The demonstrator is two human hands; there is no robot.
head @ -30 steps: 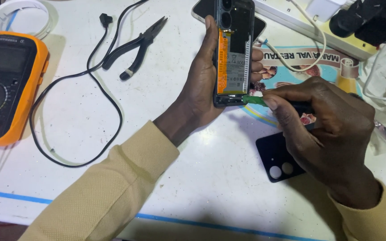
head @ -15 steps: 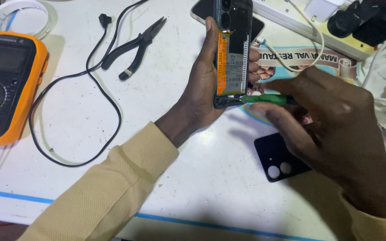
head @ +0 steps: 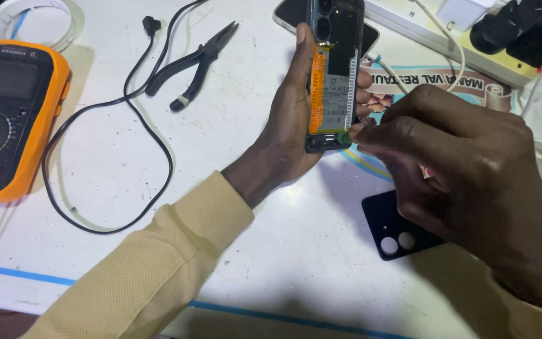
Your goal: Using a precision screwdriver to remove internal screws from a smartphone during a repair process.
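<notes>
Above the white bench [head: 127, 188], the left hand [head: 290, 125] grips an opened smartphone [head: 334, 75] upright, its fingers wrapped round both edges. Its back cover [head: 396, 229] already lies off, flat on the bench below the right hand [head: 465, 169], so the battery shows. The right fingers [head: 377, 129] pinch a small green-tipped tool [head: 345, 135] against the phone's lower end. Judging by this, opening is done and work inside remains. Pliers [head: 196, 59] and an orange multimeter [head: 14, 119] lie well apart to the left.

The right hand [head: 465, 169] hides most of its green tool [head: 344, 135]; the multimeter [head: 10, 119] is cropped.
</notes>
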